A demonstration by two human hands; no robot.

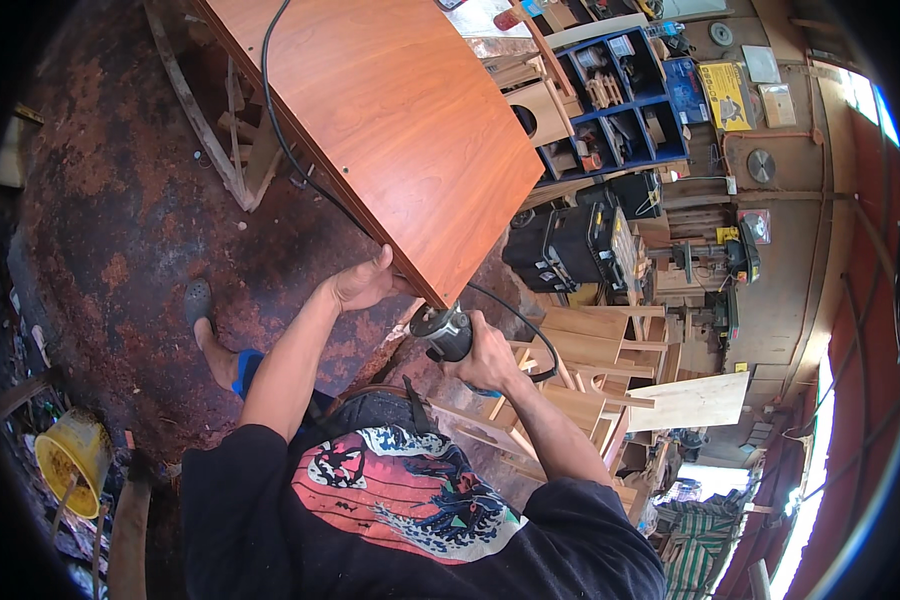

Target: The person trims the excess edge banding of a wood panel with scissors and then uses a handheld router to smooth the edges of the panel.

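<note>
An orange-brown wood-veneer board [420, 140] reaches from the top down to a corner at the middle. My right hand [485, 355] grips a dark, silver-topped power tool [440, 335] just below that corner; whether it touches the board is unclear. A black cord [280, 125] lies along the board's left edge, and more cord loops past my right wrist. My left hand [360, 280] grips the board's left edge near the corner, thumb up, other fingers mostly hidden beneath.
Blue cubbies [615, 105] with tools, black cases [560, 250] and wooden furniture pieces [580, 370] stand to the right, with a pale panel [690, 400] behind. A wooden frame [240, 180] is beside the board. My sandalled foot [200, 310] and a yellow bucket [70, 460] are on the left.
</note>
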